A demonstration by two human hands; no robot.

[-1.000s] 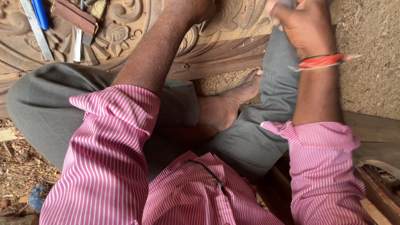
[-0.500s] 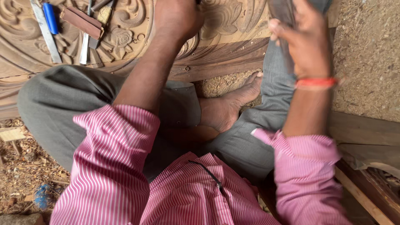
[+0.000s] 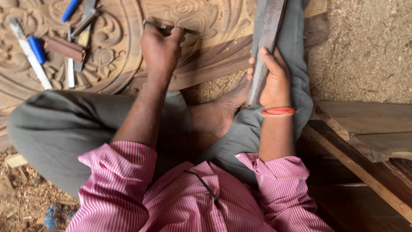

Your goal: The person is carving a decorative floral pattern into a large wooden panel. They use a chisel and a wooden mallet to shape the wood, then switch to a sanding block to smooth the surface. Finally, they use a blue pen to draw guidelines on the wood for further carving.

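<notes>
Left hand (image 3: 161, 47), arm stretched forward, fist closed round a thin metal chisel (image 3: 171, 29) lying on the carved wooden panel (image 3: 206, 17); right hand (image 3: 274, 79) clasps a long wooden mallet (image 3: 264, 43), top cut off.

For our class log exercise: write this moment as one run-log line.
left hand: grips thin metal chisel on carved wooden panel | right hand: holds long dark wooden mallet upright | blue-handled tools: lying on panel

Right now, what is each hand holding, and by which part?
Left hand grips a thin metal chisel near its upper end; right hand holds a long wooden mallet at its lower end.
</notes>
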